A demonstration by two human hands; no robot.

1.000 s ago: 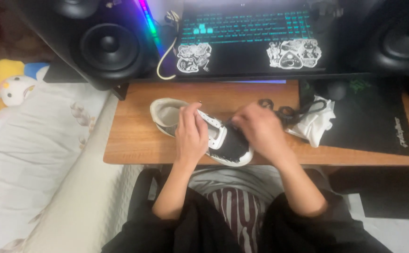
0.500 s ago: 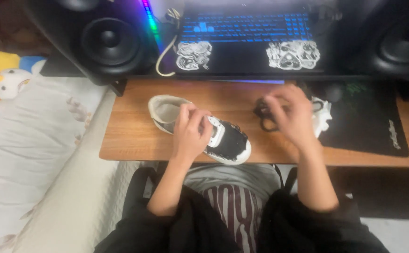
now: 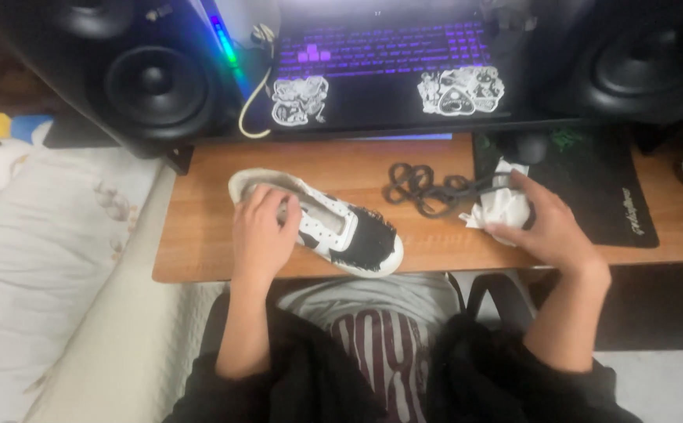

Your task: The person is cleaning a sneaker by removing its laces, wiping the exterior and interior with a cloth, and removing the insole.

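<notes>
- Two bare hands work at a wooden desk [image 3: 200,235], seen from above, with the person seated and dark sleeves at the bottom of the view.
- Left hand [image 3: 261,233] lies palm down over the rear half of a white sneaker [image 3: 333,227], fingers curled onto its upper; the hand presses the shoe rather than lifting it.
- White sneaker rests on its sole near the desk's front edge, heel toward the left, its black toe section pointing right and down toward the person.
- Right hand [image 3: 543,227] sits well apart from the shoe, closed around a crumpled white cloth [image 3: 502,205] at the left edge of a black mouse pad [image 3: 607,196].
- Between the two hands lies a loose tangle of black shoelace [image 3: 423,186], one end running to the cloth; whether the fingers also pinch it cannot be told.
- Behind the desk's working area stand a laptop [image 3: 380,70] with purple-lit keys and a black speaker [image 3: 153,78] at the left.
</notes>
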